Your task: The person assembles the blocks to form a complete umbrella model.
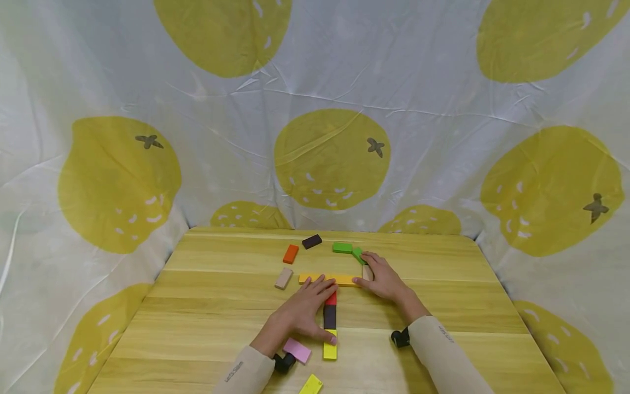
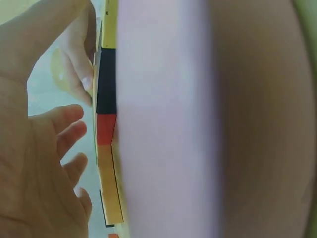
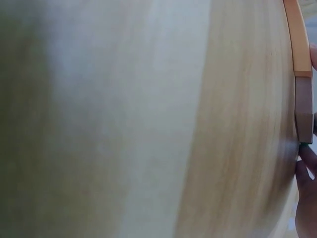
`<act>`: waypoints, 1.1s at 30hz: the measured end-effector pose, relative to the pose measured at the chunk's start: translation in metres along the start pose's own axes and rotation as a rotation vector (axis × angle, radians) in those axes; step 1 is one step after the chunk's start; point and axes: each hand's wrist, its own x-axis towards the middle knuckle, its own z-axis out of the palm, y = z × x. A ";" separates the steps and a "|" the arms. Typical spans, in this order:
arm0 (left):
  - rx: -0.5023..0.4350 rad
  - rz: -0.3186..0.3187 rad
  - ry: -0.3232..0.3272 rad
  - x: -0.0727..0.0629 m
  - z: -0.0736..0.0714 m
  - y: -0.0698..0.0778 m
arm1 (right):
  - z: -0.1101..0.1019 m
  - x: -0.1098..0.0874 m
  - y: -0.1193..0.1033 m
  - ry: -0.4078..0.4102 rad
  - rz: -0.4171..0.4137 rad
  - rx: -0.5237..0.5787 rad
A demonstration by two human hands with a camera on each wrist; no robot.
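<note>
Several dominoes in different colours lie flat on the wooden table. My left hand (image 1: 307, 309) spreads over a column of a red domino (image 1: 331, 297), a black domino (image 1: 330, 317) and a yellow domino (image 1: 330, 352). Its thumb rests at the yellow one; the other fingertips reach the red one and a row of orange dominoes (image 1: 344, 280). At the row's right end, my right hand (image 1: 389, 280) straddles a plain wooden domino (image 1: 367, 272). Its thumb is by the orange row, its fingertips by a slanted green domino (image 1: 357, 255). The left wrist view shows the left fingers apart, holding nothing.
Another green domino (image 1: 342, 248), a dark domino (image 1: 311, 241), a red-orange domino (image 1: 291, 254) and a second plain domino (image 1: 283, 278) lie beyond my left hand. Nearer me are a pink domino (image 1: 297, 351) and a loose yellow domino (image 1: 311, 384). A lemon-print curtain (image 1: 423, 109) hangs behind the table (image 1: 197, 306).
</note>
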 end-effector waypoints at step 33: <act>-0.126 -0.128 0.342 -0.037 -0.038 -0.101 | -0.002 0.000 0.000 -0.039 0.021 0.004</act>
